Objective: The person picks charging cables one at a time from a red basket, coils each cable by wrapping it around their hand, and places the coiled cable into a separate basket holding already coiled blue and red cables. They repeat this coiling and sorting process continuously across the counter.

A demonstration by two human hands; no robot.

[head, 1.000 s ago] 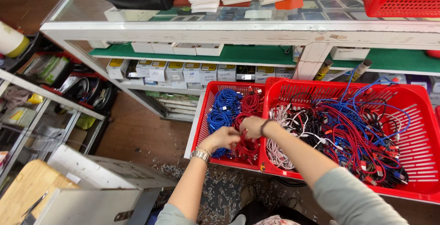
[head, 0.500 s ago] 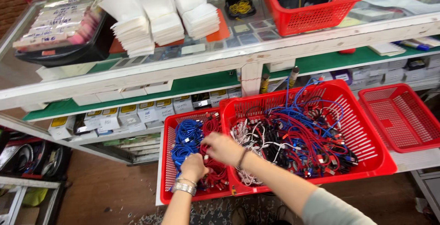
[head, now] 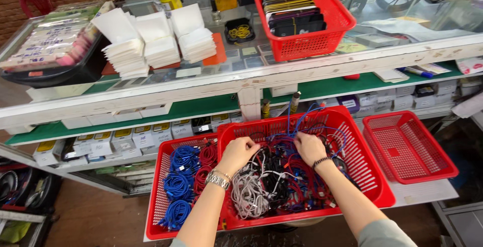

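Both hands (head: 274, 151) apparently gripping tangled cables (head: 282, 176), red basket (head: 372, 176)

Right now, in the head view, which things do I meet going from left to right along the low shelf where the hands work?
Red basket of coiled blue and red cables → left hand → right hand, both in the big red basket of tangled cables → red basket with nothing in it.

Silver watch on left wrist (head: 218, 179), dark band on right wrist (head: 320, 162), grey sleeve (head: 385, 234).
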